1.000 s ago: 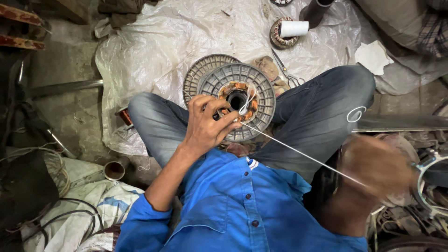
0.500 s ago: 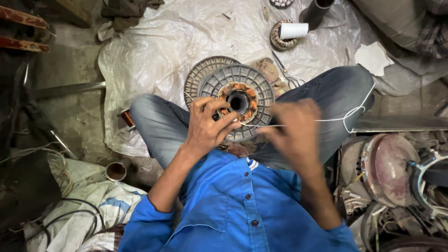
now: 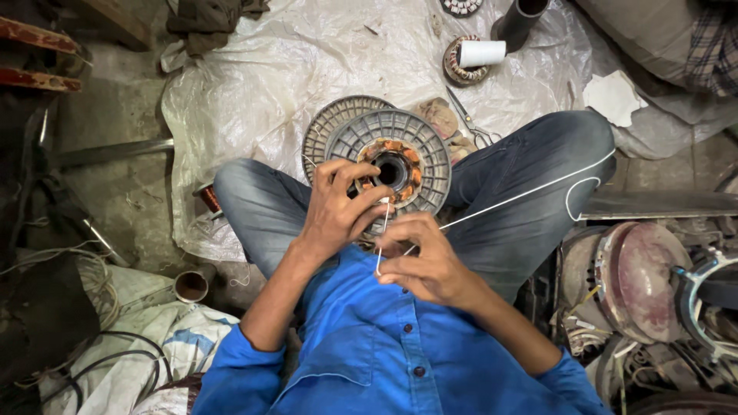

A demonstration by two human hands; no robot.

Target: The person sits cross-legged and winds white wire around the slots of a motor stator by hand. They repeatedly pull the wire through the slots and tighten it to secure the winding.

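A round grey ribbed motor housing (image 3: 407, 138) with copper windings around its centre hole rests between my knees. My left hand (image 3: 334, 207) grips its near edge, fingers pressed against the windings. My right hand (image 3: 427, 257) is just below it and pinches a white string (image 3: 530, 192). The string runs from my fingers across my right thigh and loops back near the knee. A short end of it hangs down from my right fingers.
A crumpled plastic sheet (image 3: 269, 69) covers the floor ahead. On it lie scissors (image 3: 469, 123), a white spool on a small stator (image 3: 477, 55) and a black tube (image 3: 519, 21). Metal motor parts (image 3: 646, 277) crowd the right; cables (image 3: 100, 346) lie at left.
My right hand has swung in from far out on the right to the housing, bringing the string with it. The string now lies slack over my thigh. My left hand has stayed put.
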